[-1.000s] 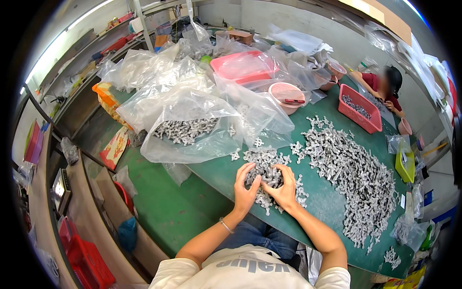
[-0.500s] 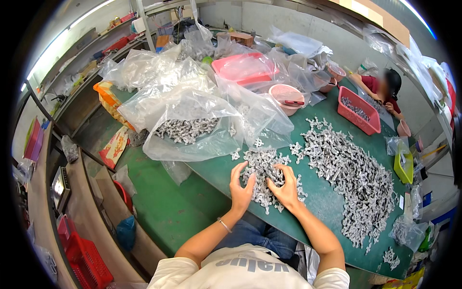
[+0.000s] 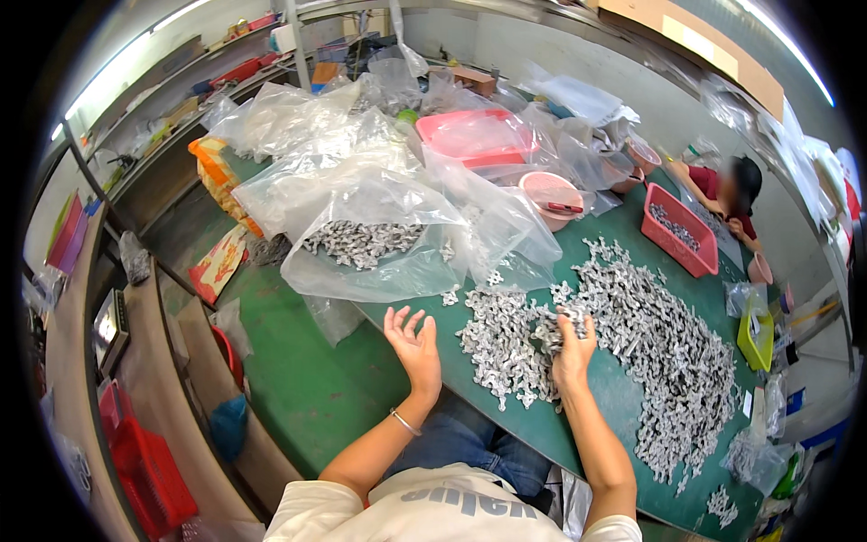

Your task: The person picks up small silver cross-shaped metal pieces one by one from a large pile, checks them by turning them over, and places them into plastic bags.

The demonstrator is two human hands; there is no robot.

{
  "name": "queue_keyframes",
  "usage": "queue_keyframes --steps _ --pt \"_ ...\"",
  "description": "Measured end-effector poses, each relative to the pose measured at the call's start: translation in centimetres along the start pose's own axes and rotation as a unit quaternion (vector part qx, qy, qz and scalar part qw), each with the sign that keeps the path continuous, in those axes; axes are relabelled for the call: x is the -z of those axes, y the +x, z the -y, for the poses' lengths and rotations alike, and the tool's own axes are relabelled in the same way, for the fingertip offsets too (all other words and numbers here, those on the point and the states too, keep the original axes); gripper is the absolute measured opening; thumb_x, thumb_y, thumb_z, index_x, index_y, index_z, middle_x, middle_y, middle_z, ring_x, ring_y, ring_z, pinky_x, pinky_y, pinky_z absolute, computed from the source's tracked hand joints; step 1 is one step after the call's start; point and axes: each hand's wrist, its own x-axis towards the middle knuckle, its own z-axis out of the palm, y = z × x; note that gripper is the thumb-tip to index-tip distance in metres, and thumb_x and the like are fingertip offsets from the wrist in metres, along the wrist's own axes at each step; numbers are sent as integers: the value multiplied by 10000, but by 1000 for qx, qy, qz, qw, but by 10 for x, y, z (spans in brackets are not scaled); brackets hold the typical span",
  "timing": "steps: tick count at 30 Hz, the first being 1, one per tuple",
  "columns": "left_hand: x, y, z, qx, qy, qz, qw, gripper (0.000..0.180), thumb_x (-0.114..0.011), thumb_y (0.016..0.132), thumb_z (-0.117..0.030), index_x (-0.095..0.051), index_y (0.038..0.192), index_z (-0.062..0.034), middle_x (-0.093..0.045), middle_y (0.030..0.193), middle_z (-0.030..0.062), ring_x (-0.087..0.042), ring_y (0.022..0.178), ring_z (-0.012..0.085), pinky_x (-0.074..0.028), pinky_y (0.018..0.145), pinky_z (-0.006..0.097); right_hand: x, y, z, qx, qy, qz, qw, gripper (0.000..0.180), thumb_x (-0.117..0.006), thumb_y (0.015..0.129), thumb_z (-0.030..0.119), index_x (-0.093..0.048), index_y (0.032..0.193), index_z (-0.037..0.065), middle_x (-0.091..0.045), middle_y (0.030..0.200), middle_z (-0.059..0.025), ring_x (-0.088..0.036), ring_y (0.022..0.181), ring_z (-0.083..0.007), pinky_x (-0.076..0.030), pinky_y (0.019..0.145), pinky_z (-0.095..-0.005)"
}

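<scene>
My left hand (image 3: 414, 350) hovers past the near edge of the green table (image 3: 607, 425), palm up, fingers apart and empty. Close by, my right hand (image 3: 573, 352) is curled around a clump of small grey metal parts (image 3: 548, 331). It sits at the right side of a small pile of metal parts (image 3: 499, 348). Farther right, a much larger heap of the same parts (image 3: 673, 361) spreads along the table, nearly touching the small pile. A clear plastic bag (image 3: 361, 287) with more parts inside lies open to the left.
Behind the bag are more crumpled clear bags (image 3: 307, 135), a pink tray (image 3: 474, 135) and a pink tub (image 3: 551, 194). A pink basket (image 3: 682, 242) holding parts stands at the far right, near a co-worker (image 3: 718, 194) in dark red. Shelves (image 3: 153, 379) with red baskets line the left.
Both hands were cupped around the small pile. My left hand has pulled back and left, off the parts; my right hand has moved right with a clump in its grip.
</scene>
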Motion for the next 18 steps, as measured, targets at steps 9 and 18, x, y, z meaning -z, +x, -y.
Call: queue_keyframes --steps 9,18 --pt "15 53 -20 51 27 -132 990 715 -645 787 -100 -151 1293 5 -317 1210 135 -435 1016 188 -432 786 271 -89 -4 54 -172 79 151 970 234 -576 786 84 -525 995 -6 -614 934 -124 -593 783 -185 -523 690 -339" --pt "26 82 -14 16 -46 -84 995 490 -456 857 28 -198 1271 -14 -487 838 57 -493 684 99 -489 602 254 -229 4 -26 -353 94 274 890 121 -577 788 75 -542 887 14 -620 858 -109 -602 728 -195 -511 624 -331"
